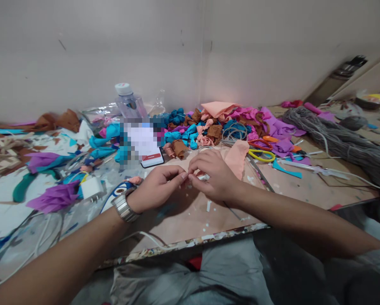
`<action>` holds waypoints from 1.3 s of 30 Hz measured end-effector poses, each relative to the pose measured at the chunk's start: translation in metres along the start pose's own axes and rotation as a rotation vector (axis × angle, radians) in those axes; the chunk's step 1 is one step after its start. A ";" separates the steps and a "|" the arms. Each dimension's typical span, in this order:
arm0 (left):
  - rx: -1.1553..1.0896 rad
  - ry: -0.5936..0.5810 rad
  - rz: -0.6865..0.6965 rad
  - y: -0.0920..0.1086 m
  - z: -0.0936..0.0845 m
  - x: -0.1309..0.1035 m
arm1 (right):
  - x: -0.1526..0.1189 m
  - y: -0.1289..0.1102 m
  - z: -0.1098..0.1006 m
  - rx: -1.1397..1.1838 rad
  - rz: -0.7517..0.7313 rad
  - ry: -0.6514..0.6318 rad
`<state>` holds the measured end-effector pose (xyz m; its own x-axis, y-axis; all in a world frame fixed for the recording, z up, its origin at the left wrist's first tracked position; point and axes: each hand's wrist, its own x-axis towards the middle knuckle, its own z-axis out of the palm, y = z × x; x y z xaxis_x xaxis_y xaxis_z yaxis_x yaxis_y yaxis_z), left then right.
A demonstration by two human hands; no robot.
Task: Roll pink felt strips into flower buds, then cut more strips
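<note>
- Stretching across the middle of the frame, the worktable [183,224] lies under both my forearms, its front edge running along the lower middle.
- A bundle of grey strands [342,129] slants from the right of centre down to the right edge.
- A heap of coloured paper pieces [190,133], blue, brown, pink, peach and purple, spreads beyond my fingers in the middle of the frame.
- My right hand [213,176] comes in from the lower right, thumb and forefinger drawn together, tips pointing left.
- My left hand [156,188], with a metal watch [126,206] at the wrist, reaches up from the lower left, thumb and forefinger pinched, tips pointing right.
- A clear bottle [131,103] with a white cap stands behind the phone [153,161], left of centre.
- The peach sheet [239,156] lies just beyond my right hand, right of centre; its long axis runs roughly up and down the frame, tilted a little, the wider end towards the top.
- My two pinches meet at the frame's centre; whatever sits between the tips is too small and blurred for me to tell its shape or direction.
</note>
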<state>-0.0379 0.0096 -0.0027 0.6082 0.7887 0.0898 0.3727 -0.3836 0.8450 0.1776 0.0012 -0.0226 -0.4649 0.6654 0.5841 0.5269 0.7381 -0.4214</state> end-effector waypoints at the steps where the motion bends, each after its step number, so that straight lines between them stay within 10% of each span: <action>1: -0.009 0.001 -0.005 0.000 0.000 0.000 | 0.000 0.000 0.000 -0.001 0.003 -0.003; 23: -0.272 -0.098 -0.140 0.003 -0.006 0.002 | 0.000 0.001 -0.003 0.017 -0.043 -0.079; 39: -0.290 0.120 -0.113 0.003 -0.003 0.005 | 0.000 0.002 -0.004 0.056 -0.017 0.013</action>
<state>-0.0359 0.0134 0.0015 0.4807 0.8762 0.0340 0.2074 -0.1513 0.9665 0.1819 0.0022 -0.0211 -0.4638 0.6513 0.6006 0.4783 0.7547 -0.4490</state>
